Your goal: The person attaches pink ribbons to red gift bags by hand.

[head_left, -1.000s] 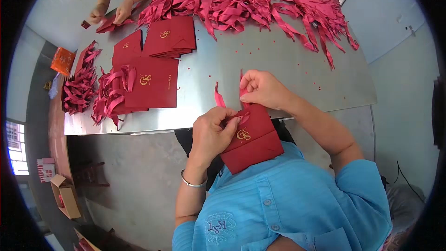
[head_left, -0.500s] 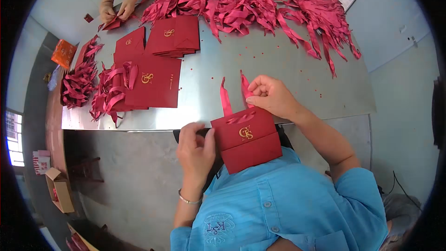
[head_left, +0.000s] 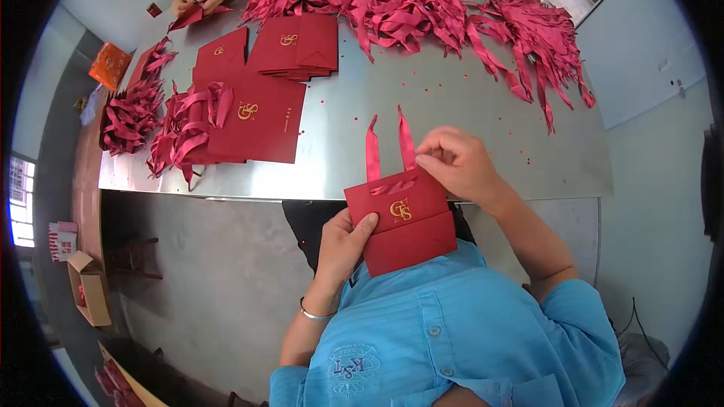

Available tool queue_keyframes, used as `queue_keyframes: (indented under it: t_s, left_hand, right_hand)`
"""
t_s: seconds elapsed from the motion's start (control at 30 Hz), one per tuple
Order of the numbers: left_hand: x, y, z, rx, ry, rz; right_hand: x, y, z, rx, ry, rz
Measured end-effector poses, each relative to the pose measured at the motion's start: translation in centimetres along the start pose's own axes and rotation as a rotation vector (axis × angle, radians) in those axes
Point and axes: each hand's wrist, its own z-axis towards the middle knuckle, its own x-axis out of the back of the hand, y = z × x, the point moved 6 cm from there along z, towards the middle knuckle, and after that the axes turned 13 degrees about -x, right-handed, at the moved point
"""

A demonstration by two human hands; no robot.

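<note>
A flat, folded red paper gift bag [head_left: 412, 240] with a gold logo rests against my shirt at the table's front edge. My left hand [head_left: 341, 247] grips its left side, thumb on the front and the other fingers behind. Two pink ribbon ends [head_left: 372, 152] stand up from the bag's top, and a ribbon loop lies across the front above the logo. My right hand [head_left: 458, 166] is at the top right corner, thumb and fingers pinched together beside the right-hand ribbon end [head_left: 406, 142]. Whatever is between those fingertips is hidden.
Large heaps of pink ribbon [head_left: 369, 4] lie along the far side of the metal table [head_left: 377, 83]. Stacked red bags [head_left: 260, 124] and ribboned bags [head_left: 137, 117] are at the left. Another person's hands [head_left: 202, 0] work on a red bag at the far left.
My left hand has closed on the bag's left side, where it was open beside it before. My right fingertips have shifted slightly right from the ribbon. The view has shifted a little.
</note>
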Motion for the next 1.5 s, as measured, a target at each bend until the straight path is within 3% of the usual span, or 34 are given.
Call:
queue_keyframes:
  t_s: [0.17, 0.33, 0.43, 0.5, 0.53, 0.57, 0.6, 0.63, 0.7, 0.73, 0.77, 0.83, 0.87, 0.97, 1.07, 1.13, 1.17, 1.23, 1.43, 1.5]
  left_hand:
    - [0.2, -0.4, 0.1, -0.017, 0.012, 0.022]
    - [0.5, -0.2, 0.4, -0.043, 0.002, 0.129]
    - [-0.1, 1.8, 0.3, -0.075, -0.022, 0.238]
    - [-0.2, 4.9, 0.0, 0.067, -0.164, 1.405]
    - [-0.6, 5.6, -0.3, 0.066, -0.166, 1.404]
    - [-0.9, 7.3, -0.7, -0.093, 0.015, 1.415]
    - [-1.0, 8.6, -1.1, -0.251, 0.196, 1.412]
    - [-1.3, 8.6, -0.7, -0.252, 0.196, 1.410]
    - [-5.1, 11.0, -0.4, -0.969, 0.119, 1.510]
    - [-6.1, 10.8, 0.7, -0.953, -0.007, 1.454]
    - [-6.5, 10.3, 1.8, -0.957, -0.007, 1.455]
    - [-7.5, 8.0, 4.0, -0.970, -0.217, 1.358]
    - [-7.7, 7.5, 4.6, -0.873, -0.250, 1.293]
    - [-7.3, 6.1, 5.3, -0.894, -0.232, 1.171]
    - [-7.5, 6.0, 4.8, -0.908, -0.252, 1.231]
    - [-8.0, 6.3, 4.2, -0.975, -0.223, 1.340]
    - [-8.4, 6.5, 3.8, -1.040, -0.194, 1.444]
    - [-8.4, 6.2, 3.6, -1.045, -0.157, 1.463]
    - [-6.0, 8.4, 2.1, -0.972, -0.010, 1.406]
    - [-3.4, 8.6, 1.3, -0.792, 0.119, 1.386]
  right_hand:
    - [-0.4, -1.0, -1.5, 0.089, -0.038, -0.033]
    - [-1.1, -2.1, -1.6, 0.343, 0.046, -0.281]
    - [-1.7, -2.6, -1.5, 0.392, 0.015, -0.352]
    - [-1.5, -2.4, -1.3, 0.378, 0.013, -0.332]
    - [-1.4, -2.3, -1.2, 0.367, 0.009, -0.313]
    - [-1.3, -2.1, -1.2, 0.365, 0.010, -0.314]
    - [-0.9, -1.2, -0.7, 0.216, 0.002, -0.176]
    - [-0.5, -0.3, -0.4, 0.068, -0.005, -0.039]
    - [0.0, 0.4, 0.3, -0.025, -0.020, -0.125]
    - [0.1, 1.0, 0.7, -0.117, -0.033, -0.207]
    - [0.3, 1.0, 1.1, -0.114, -0.030, -0.207]
    - [-0.7, 2.6, 1.8, -0.305, -0.245, -0.137]
    - [-0.6, 2.7, 2.0, -0.302, -0.236, -0.137]
    - [-0.5, 3.1, 2.2, -0.332, -0.257, -0.138]
    - [-0.5, 1.7, 2.3, -0.240, -0.223, -0.098]
    - [-0.8, -1.2, 2.9, 0.074, -0.144, -0.266]
    - [-1.3, -1.3, 3.6, 0.078, -0.145, -0.261]
    - [-3.7, -2.9, 4.0, 0.544, -0.196, -0.378]
    - [-6.1, -3.0, 5.4, 0.685, -0.418, -0.307]
    - [-6.0, -3.0, 5.6, 0.667, -0.438, -0.297]
